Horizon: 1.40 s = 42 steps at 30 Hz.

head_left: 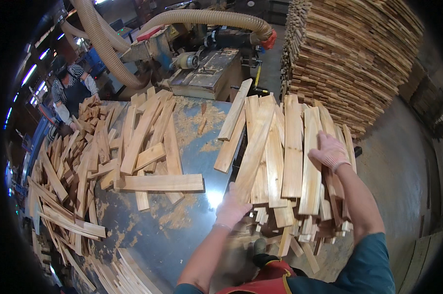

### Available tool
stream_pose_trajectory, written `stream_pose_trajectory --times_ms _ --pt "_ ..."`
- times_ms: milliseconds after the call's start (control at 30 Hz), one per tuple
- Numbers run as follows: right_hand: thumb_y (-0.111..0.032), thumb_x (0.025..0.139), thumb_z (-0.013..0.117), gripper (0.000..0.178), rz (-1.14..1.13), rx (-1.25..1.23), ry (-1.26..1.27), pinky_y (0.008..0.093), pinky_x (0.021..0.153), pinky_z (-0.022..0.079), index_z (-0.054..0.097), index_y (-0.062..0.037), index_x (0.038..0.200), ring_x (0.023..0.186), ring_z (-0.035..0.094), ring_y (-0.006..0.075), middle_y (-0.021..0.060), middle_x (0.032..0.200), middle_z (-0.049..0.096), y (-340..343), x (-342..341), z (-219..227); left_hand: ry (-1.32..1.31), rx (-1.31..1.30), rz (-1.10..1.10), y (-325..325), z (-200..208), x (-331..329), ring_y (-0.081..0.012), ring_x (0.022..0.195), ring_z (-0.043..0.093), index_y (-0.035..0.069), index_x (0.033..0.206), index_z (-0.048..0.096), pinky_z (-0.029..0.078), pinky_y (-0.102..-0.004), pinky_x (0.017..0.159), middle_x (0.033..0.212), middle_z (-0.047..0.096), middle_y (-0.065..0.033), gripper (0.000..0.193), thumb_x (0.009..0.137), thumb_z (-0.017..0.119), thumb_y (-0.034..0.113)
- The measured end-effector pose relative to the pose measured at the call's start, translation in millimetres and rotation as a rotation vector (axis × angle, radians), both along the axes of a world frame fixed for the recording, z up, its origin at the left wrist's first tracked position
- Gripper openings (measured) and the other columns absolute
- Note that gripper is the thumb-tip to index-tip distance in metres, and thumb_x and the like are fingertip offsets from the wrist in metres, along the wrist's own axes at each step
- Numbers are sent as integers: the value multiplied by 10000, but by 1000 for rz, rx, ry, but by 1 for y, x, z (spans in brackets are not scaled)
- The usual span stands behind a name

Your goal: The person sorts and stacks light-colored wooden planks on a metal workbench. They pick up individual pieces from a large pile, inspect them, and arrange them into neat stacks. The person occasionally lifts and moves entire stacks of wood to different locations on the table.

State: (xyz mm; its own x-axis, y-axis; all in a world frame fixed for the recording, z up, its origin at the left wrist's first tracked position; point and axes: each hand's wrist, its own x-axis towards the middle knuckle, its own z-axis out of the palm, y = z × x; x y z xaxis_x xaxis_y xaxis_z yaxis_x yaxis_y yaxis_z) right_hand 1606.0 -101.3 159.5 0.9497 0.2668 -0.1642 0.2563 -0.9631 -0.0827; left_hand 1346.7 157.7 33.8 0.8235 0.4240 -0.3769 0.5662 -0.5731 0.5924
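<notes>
My left hand (233,208), in a pale pink knit glove, grips the near end of a long wooden board (255,154). That board slants across other boards in the pile at the right of the metal table. My right hand (331,151), gloved alike, lies with fingers apart against the right side of the pile, beside a pale board (310,166). Another upright board (292,147) lies between my hands. What lies under my right palm is hidden.
Loose boards (148,127) heap on the left of the metal table (158,240), which carries sawdust. A machine (202,73) with ribbed hoses (207,18) stands beyond. At the far right rises a tall stack of planks (349,59). A co-worker (72,88) stands far left.
</notes>
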Motion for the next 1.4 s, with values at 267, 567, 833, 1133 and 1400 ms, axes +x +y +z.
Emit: stream_pose_trajectory --times_ms 267,567,833,1133,1400 --pt "-661 804 730 984 308 -106 -131 565 1170 351 467 -59 1536 1418 458 466 243 1407 599 -33 6 -27 -268 -116 231 69 11 75 -456 1234 656 56 1579 433 527 -480 1062 1341 659 -313 918 758 768 296" --pt "-578 817 770 993 300 -105 23 606 1212 293 415 -17 1555 1459 376 514 281 1429 559 -21 14 -23 -102 249 164 166 2 288 -457 1179 681 117 1581 447 545 -442 1030 1321 689 -283 957 712 804 298" --pt "-574 815 777 1023 325 -88 -23 627 1227 258 381 -21 1579 1499 322 511 277 1464 516 -29 17 -44 -140 -646 282 189 -45 274 -397 900 766 12 1619 332 610 -419 878 1013 756 -213 1079 707 881 187" --pt "-501 792 811 1001 321 -88 -96 597 1220 299 396 -35 1573 1468 361 524 291 1435 529 -24 13 -48 89 360 5 112 -59 204 -460 1313 615 118 1682 273 515 -489 1093 1576 459 -316 1077 792 834 346" --pt "-272 779 840 934 250 176 -158 510 1216 365 433 -84 1599 1433 454 459 224 1467 568 -14 10 -51 -230 -673 326 139 -24 113 -251 1033 691 127 1668 350 577 -393 831 1323 678 -164 936 839 783 102"
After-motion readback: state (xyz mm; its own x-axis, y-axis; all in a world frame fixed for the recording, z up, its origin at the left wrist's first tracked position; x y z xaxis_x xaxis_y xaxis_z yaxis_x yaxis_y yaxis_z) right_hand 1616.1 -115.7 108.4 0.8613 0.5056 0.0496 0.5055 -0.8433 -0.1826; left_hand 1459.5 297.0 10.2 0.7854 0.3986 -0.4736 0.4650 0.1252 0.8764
